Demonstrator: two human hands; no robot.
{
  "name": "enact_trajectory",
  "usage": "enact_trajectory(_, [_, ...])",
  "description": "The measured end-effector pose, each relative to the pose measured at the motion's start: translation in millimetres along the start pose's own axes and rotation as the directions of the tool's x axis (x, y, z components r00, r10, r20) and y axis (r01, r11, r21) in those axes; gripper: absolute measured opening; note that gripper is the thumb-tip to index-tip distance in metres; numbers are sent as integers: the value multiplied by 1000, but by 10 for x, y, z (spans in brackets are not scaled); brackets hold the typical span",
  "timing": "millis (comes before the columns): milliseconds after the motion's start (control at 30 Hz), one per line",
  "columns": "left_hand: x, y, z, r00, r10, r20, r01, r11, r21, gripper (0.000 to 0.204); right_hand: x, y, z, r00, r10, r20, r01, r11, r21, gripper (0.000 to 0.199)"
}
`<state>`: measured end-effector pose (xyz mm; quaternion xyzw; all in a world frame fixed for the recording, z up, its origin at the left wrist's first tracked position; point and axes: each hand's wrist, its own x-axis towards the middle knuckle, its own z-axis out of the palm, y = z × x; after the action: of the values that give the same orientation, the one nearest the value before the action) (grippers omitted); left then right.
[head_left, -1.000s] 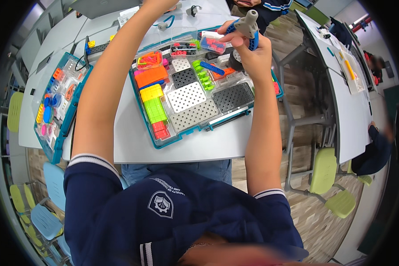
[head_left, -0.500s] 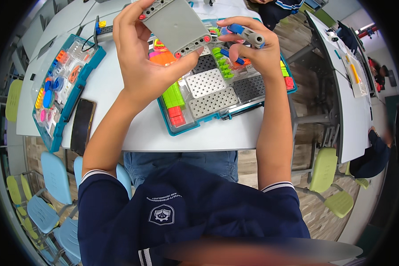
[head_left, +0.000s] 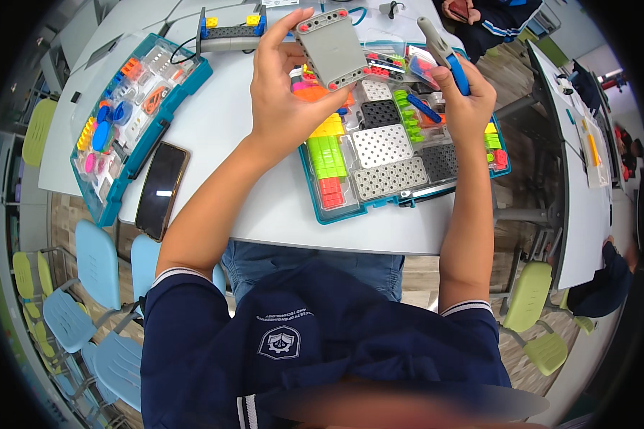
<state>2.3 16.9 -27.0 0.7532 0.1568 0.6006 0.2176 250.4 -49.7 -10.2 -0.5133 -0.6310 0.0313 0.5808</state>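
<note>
Raised over the table, my left hand (head_left: pixel 285 111) grips a grey rectangular plastic block (head_left: pixel 334 51) by its left side and lower edge. Red pins sit in the holes near its corners. My right hand (head_left: pixel 469 104) is closed round the blue handle of a grey-and-blue hand tool (head_left: pixel 435 44), whose grey tip points up and away. The tool and the block are apart. Beneath both hands lies a teal-edged parts case (head_left: pixel 361 211) with perforated plates, green and red pieces. A blue bar (head_left: pixel 423 107) rests in it beside the right wrist.
Left on the table stand a second teal parts case (head_left: pixel 166 107) and a dark phone (head_left: pixel 162 189). At the back is a grey-and-black assembly (head_left: pixel 230 32) with yellow and blue parts and a cable. Another person's hand (head_left: pixel 461 10) shows at the far right.
The block has moved away from me, and more of its face shows. My right hand has turned the tool from lying across the fingers to tip-up. The whole view has shifted.
</note>
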Motion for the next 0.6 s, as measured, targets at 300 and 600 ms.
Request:
enact_trajectory(300, [-26,2,-16,999,47,-2,-46,993,105,97,2,-138,67,983,-172,70,176,983,-55,24])
enact_trajectory(600, [-34,94,-16,997,67,48,-69,996,54,97,-35,-191,105,983,-119,139,66,939,336,45])
